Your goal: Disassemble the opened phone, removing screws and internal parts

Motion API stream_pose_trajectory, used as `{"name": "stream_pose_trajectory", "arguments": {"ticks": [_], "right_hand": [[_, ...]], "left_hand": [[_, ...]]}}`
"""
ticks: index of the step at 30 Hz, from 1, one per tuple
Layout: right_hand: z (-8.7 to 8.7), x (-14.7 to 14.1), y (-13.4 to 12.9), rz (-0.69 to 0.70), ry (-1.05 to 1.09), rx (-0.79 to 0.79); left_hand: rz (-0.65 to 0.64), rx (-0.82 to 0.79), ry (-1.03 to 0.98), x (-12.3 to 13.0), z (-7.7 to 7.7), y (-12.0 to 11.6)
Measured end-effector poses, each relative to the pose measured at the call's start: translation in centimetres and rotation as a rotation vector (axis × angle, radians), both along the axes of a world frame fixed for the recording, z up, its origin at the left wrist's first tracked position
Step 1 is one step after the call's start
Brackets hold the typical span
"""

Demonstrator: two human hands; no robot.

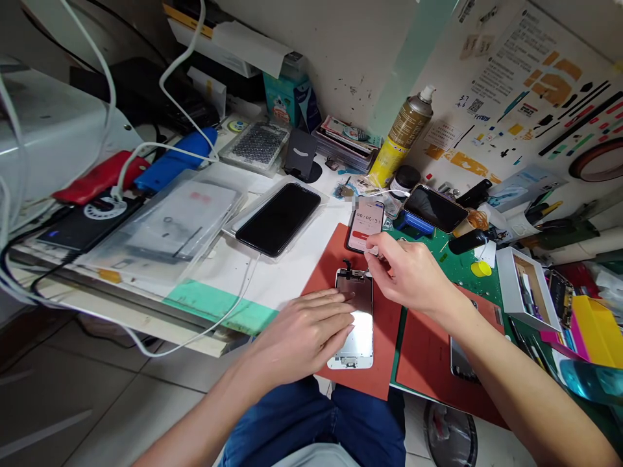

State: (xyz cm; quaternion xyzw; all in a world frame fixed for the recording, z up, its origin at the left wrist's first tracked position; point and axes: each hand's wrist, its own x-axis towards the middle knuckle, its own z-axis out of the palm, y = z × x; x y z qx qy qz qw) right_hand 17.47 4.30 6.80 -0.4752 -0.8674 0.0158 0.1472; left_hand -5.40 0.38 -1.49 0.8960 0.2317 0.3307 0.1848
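Note:
A white-framed phone screen assembly (pixel 363 327) lies with its silver metal back facing up on a red-brown mat (pixel 384 353). A dark flex cable (pixel 347 266) sticks up from its top end. My left hand (pixel 304 327) rests flat across the left side of the metal back, fingers stretched out. Over the top right corner, my right hand (pixel 406 269) has thumb and forefinger pinched together; whatever they hold is too small to make out. Just beyond the assembly lies a phone (pixel 367 224) with a running timer on its display.
To the left, a black phone (pixel 280 219) lies on a clear case with a white cable attached. A second mat (pixel 428 340) at right carries an opened phone (pixel 462 357). Behind stand a spray can (pixel 402 136) and another phone (pixel 435 207). A white box (pixel 528 288) holds tools.

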Motion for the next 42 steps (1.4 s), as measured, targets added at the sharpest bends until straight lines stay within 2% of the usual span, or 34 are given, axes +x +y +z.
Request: {"name": "stream_pose_trajectory", "arguments": {"ticks": [18, 28, 32, 38, 42], "right_hand": [[-0.6, -0.2, 0.2, -0.063, 0.102, -0.014], [-0.8, -0.3, 0.1, -0.095, 0.053, 0.014], [-0.9, -0.2, -0.1, -0.073, 0.083, -0.002], [-1.5, -0.3, 0.3, -0.12, 0.098, 0.02], [-0.9, 0.0, -0.3, -0.118, 0.119, 0.025]], "left_hand": [[0.014, 0.019, 0.017, 0.0, -0.1, 0.0], [0.009, 0.014, 0.021, 0.0, 0.0, 0.1], [0.006, 0.01, 0.017, 0.0, 0.1, 0.1], [0.007, -0.004, 0.026, 0.0, -0.2, 0.0], [0.001, 0.023, 0.046, -0.1, -0.2, 0.1]]}}
